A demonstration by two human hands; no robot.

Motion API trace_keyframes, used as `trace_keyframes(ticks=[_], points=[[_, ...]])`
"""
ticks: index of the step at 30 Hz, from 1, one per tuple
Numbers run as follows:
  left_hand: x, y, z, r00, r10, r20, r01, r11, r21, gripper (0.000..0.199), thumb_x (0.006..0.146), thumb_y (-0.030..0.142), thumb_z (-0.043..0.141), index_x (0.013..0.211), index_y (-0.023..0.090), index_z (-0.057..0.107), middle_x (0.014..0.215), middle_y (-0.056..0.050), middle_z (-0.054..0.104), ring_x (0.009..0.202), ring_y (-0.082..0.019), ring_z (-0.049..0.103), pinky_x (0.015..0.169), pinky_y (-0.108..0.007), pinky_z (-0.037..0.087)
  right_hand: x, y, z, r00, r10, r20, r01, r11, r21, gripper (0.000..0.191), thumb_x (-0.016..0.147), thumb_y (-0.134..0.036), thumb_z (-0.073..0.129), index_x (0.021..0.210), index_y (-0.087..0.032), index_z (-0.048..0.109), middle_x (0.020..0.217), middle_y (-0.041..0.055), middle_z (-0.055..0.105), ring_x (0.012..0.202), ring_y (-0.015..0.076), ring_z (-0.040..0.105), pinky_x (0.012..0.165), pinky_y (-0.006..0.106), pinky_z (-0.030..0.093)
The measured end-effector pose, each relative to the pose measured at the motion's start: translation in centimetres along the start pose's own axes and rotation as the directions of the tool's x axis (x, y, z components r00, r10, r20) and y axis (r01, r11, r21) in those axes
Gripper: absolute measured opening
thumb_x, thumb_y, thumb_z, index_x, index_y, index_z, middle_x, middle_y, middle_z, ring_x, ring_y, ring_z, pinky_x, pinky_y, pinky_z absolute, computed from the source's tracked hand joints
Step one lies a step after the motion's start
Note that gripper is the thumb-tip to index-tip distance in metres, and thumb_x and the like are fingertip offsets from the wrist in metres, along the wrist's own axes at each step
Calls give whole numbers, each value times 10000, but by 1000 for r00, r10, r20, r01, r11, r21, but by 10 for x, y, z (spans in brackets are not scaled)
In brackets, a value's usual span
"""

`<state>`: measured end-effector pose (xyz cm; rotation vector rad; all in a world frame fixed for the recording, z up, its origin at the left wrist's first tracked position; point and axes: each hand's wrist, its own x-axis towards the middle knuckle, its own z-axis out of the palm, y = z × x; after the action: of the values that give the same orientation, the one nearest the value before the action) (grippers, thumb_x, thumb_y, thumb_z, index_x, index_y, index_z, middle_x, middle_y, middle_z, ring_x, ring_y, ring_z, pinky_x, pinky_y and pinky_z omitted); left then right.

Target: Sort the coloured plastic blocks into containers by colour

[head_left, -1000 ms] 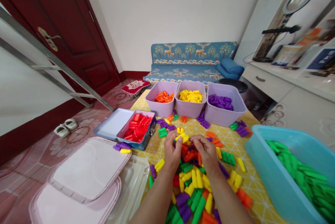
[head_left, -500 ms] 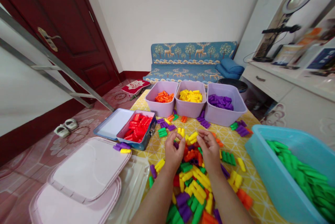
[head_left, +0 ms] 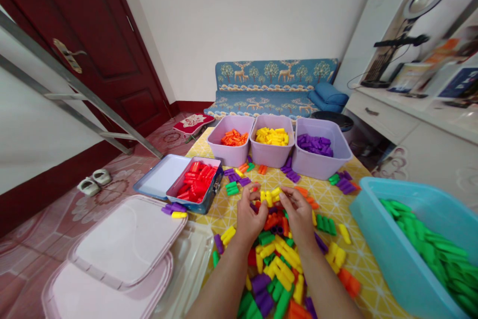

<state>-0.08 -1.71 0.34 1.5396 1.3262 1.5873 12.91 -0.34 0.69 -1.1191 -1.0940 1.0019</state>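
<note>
My left hand (head_left: 251,213) and my right hand (head_left: 298,212) are close together above a mixed pile of coloured plastic pieces. Yellow pieces (head_left: 270,195) lie between my fingertips, gripped by both hands. Under and in front of my wrists spread yellow, green, purple, orange and red pieces. Behind the hands stand three lilac bins: one with orange pieces (head_left: 234,138), one with yellow pieces (head_left: 272,136), one with purple pieces (head_left: 314,145). Left of them an open tin box (head_left: 206,205) contains red pieces (head_left: 196,179).
A large turquoise bin (head_left: 373,224) with green pieces (head_left: 421,239) stands at the right. Pale lids (head_left: 129,239) overlap at the left edge of the table. Beyond are a blue patterned sofa (head_left: 276,80), a metal ladder (head_left: 74,85) and a white cabinet (head_left: 429,159).
The yellow pieces at my fingertips, apart before, are now together. My left hand has shifted slightly right, and my two hands are closer to each other.
</note>
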Motion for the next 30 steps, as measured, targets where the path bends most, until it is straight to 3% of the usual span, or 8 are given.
trace_keyframes(ticks=[6, 13, 22, 27, 30], points=[[1, 3, 0, 996, 41, 84, -44, 998, 44, 283, 760, 82, 554, 999, 177, 672, 946, -29, 724, 809, -155, 654, 773, -267, 511, 1, 3, -1, 999, -23, 25, 24, 1000, -14, 345, 782, -464, 671, 980, -183, 645, 851, 40, 688, 715, 190, 649, 674, 312, 546], [3, 2, 0, 990, 123, 63, -125, 991, 44, 326, 742, 49, 560, 1011, 186, 684, 1029, -51, 707, 911, -170, 654, 832, -289, 518, 2, 4, -1, 994, -85, 63, 91, 991, -95, 294, 798, -440, 662, 954, -190, 647, 850, 33, 666, 759, 188, 628, 695, 296, 522], [2, 0, 0, 994, 92, 58, -95, 993, 64, 332, 765, 82, 574, 1060, 194, 680, 1040, -48, 719, 926, -174, 656, 875, -318, 520, 4, 7, -2, 985, -107, 138, 129, 978, -166, 364, 818, -458, 618, 1060, -189, 659, 1012, 82, 691, 854, 224, 650, 755, 345, 539], [1, 0, 1, 996, 77, 45, -79, 995, 59, 302, 791, 147, 595, 1081, 190, 666, 1033, -56, 709, 842, -153, 641, 794, -282, 529, 5, 9, -3, 970, -129, 206, 180, 951, -252, 407, 802, -445, 631, 1137, -217, 663, 875, 56, 708, 830, 230, 656, 739, 349, 542], [1, 0, 1, 996, 74, 42, -76, 995, 58, 278, 793, 152, 594, 1058, 185, 672, 1012, -55, 713, 839, -154, 640, 794, -280, 525, 4, 8, -2, 974, -100, 201, 148, 960, -239, 437, 804, -445, 623, 1177, -218, 644, 825, 46, 706, 776, 218, 655, 700, 337, 543]])
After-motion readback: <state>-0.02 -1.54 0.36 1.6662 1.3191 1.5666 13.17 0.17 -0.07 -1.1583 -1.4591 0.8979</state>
